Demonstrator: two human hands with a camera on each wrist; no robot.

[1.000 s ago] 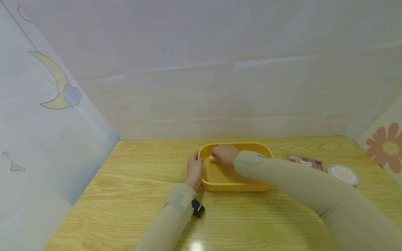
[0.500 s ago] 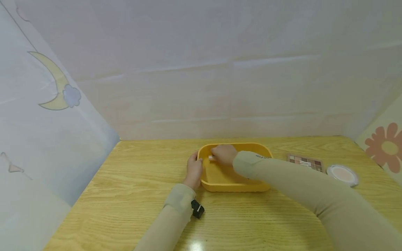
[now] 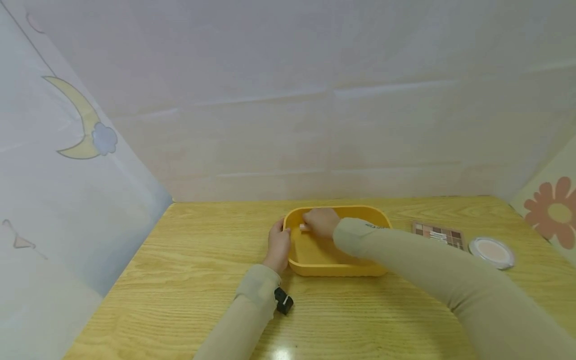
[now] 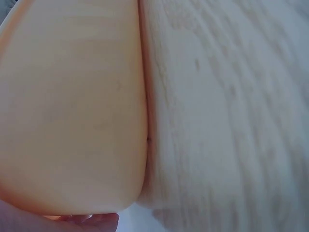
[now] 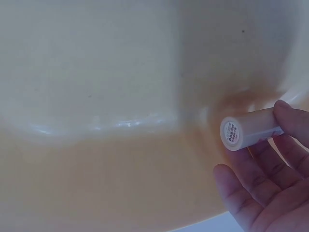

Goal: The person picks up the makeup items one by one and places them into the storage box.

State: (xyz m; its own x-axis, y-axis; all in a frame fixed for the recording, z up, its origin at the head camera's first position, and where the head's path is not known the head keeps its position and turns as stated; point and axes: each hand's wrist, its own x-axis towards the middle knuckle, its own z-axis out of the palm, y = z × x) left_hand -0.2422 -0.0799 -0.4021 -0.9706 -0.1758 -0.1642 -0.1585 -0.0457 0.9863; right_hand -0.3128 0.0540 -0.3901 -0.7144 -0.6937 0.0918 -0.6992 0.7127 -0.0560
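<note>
A yellow plastic basin point(image 3: 337, 270) with rounded corners stands on the wooden table. My left hand point(image 3: 278, 245) grips its left wall, thumb at the rim and fingers along the outside. In the left wrist view, fingers point(image 4: 99, 223) lie against the outer wall of the basin point(image 4: 72, 111). Inside the basin, near its back left corner, my right hand point(image 3: 321, 221) pinches a pale pink lipstick tube point(image 3: 304, 227). The right wrist view shows the lipstick tube point(image 5: 253, 126) lying sideways between thumb and fingers, its round labelled end facing left, close to the basin wall.
Right of the basin lies an eyeshadow palette point(image 3: 438, 234), partly behind the right sleeve point(image 3: 418, 260). A round powder compact point(image 3: 491, 252) rests beside it. A fabric backdrop point(image 3: 333, 125) rises behind the wooden table point(image 3: 198, 270). A black strap device point(image 3: 283, 301) sits at the left wrist.
</note>
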